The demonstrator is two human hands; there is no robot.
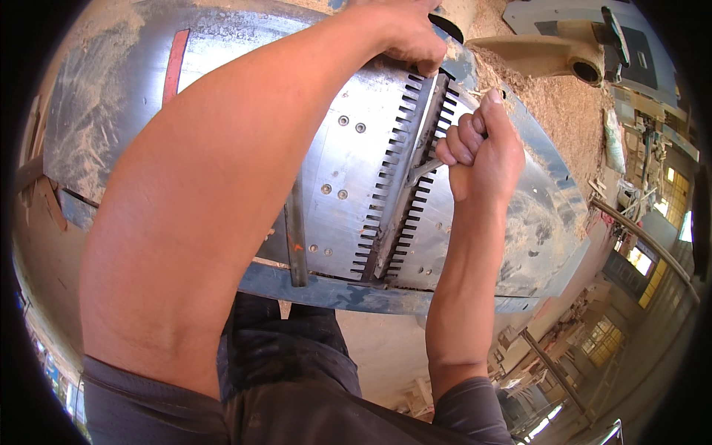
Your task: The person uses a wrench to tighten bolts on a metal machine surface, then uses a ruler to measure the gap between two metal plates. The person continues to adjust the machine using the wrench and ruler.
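Note:
My right hand (486, 144) is closed in a fist round a metal wrench (424, 172). The wrench's head reaches into the slot of a planer's cutter head (400, 215), between two comb-toothed table lips. At the far end of that slot, my left hand (410, 41) bends down with curled fingers against the machine. What those fingers grip is hidden behind the hand. My left forearm crosses over the steel planer table (356, 104), which has several screws set in it.
A red strip (175, 65) marks the table's left part. A flat metal bar (295, 237) lies near the front edge. Sawdust (545, 104) heaps beyond the table, beside a beige machine part with a handwheel (575, 52). A long rail (645, 248) stands at the right.

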